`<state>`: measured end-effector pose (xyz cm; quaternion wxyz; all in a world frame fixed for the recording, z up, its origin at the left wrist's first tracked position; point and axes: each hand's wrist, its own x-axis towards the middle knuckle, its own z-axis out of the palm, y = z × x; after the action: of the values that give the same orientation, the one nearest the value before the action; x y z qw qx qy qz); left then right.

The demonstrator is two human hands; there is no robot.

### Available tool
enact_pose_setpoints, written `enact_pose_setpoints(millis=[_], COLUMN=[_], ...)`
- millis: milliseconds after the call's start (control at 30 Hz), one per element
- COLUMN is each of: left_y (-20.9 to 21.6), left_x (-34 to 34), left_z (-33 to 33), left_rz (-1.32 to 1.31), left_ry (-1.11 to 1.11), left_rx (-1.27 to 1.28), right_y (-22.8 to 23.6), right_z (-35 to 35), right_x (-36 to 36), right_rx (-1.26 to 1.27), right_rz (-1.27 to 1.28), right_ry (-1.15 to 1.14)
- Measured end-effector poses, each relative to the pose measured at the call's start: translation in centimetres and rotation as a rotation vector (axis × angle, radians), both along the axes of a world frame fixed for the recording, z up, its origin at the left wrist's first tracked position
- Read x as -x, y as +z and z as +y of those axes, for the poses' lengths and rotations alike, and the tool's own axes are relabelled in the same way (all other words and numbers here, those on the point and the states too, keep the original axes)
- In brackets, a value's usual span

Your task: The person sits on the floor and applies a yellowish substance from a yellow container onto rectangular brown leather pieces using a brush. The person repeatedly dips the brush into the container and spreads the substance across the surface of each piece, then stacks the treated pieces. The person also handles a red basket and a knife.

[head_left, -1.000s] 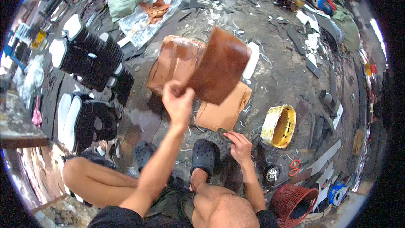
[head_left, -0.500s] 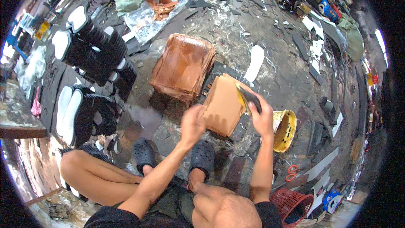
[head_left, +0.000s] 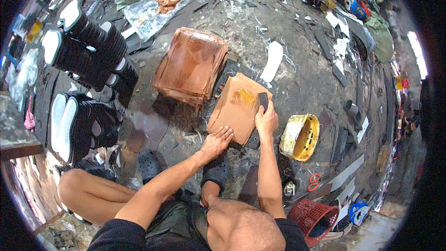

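Observation:
A stack of tan sheets (head_left: 231, 111) lies on the floor in front of my feet, a wet yellow glue-like patch (head_left: 245, 95) on its top sheet. My left hand (head_left: 217, 142) rests on the stack's near left corner, fingers stretched out flat. Gripped in my right hand (head_left: 266, 120) is a dark flat spreader (head_left: 263, 101), its blade at the sheet's right side beside the patch. Much of the spreader's lower end is hidden by my fingers. Left of and beyond this stack sits a thicker pile of shiny brown coated sheets (head_left: 191, 65).
A yellow-smeared tub (head_left: 299, 137) stands on the right, with orange-handled scissors (head_left: 314, 182) and a red basket (head_left: 314, 222) nearer me. Stacked black soles (head_left: 88, 53) fill the left. A white sole-shaped piece (head_left: 272, 61) lies beyond the tan stack. Scraps litter the floor.
The spreader came down flat onto the top sheet, where a yellow patch now shows. My left hand settled from a blurred, raised pose onto the stack's corner. The whole view shifted slightly.

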<state>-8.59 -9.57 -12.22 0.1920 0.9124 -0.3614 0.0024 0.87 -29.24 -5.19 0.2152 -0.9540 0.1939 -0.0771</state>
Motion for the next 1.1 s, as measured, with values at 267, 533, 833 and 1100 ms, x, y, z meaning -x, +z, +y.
enact_pose_setpoints(millis=[267, 533, 833, 1100], left_y=[-0.3, 0.6, 1.0, 2.9], left_x=[-1.2, -3.8, -3.5, -0.4], left_z=[2.0, 2.0, -0.7, -1.9], left_rz=[-0.043, 0.123, 0.193, 0.189], left_ry=[-0.115, -0.152, -0.015, 0.068], left_rx=[0.123, 0.005, 0.053, 0.216], right_y=[-0.6, 0.7, 1.1, 0.5], right_z=[4.3, 1.5, 2.0, 2.3], right_x=[-9.9, -12.5, -12.5, -7.7], right_rx=[-0.059, -0.103, 0.113, 0.086], right_rz=[0.153, 0.122, 0.295, 0.288], right_ry=[0.274, 0.752, 0.633, 0.861])
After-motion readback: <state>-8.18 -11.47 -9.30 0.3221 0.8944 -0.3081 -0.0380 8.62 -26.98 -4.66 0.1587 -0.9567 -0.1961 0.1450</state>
